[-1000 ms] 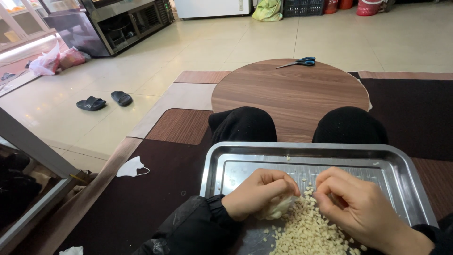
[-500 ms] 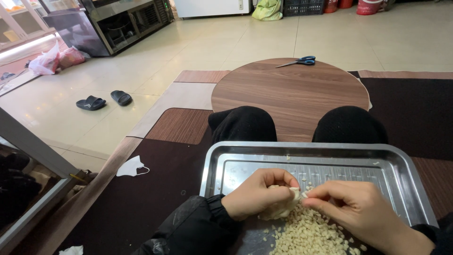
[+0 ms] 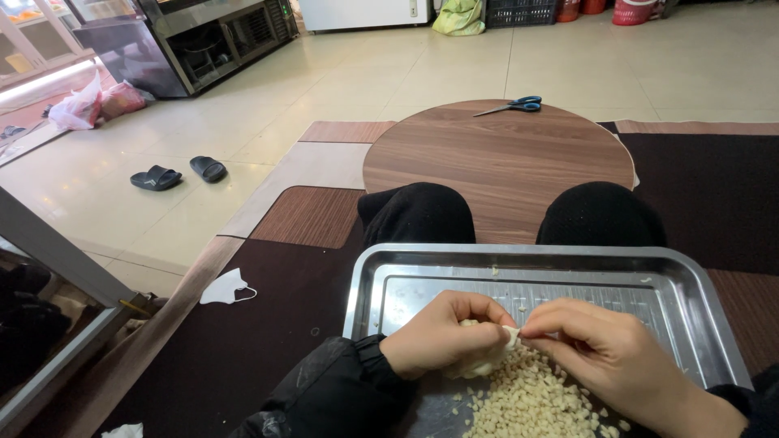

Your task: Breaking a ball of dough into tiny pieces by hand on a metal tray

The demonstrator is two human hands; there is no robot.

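A rectangular metal tray (image 3: 422, 268) rests on my lap. A heap of small pale kernels (image 3: 527, 401) lies in its near part. My left hand (image 3: 442, 334) is closed around a pale cob (image 3: 479, 365) just above the heap. My right hand (image 3: 608, 357) pinches at the top of that cob with thumb and fingertips touching it. Both knees, in black trousers, press against the tray's far rim.
A low round wooden table (image 3: 495, 158) stands beyond my knees, with blue-handled scissors (image 3: 513, 105) at its far edge. A white face mask (image 3: 225, 286) lies on the dark rug at left. Two black slippers (image 3: 178, 173) sit on the tiled floor.
My right hand has moved left from the kernel heap up to the cob and now pinches it. The left hand has kept its hold.
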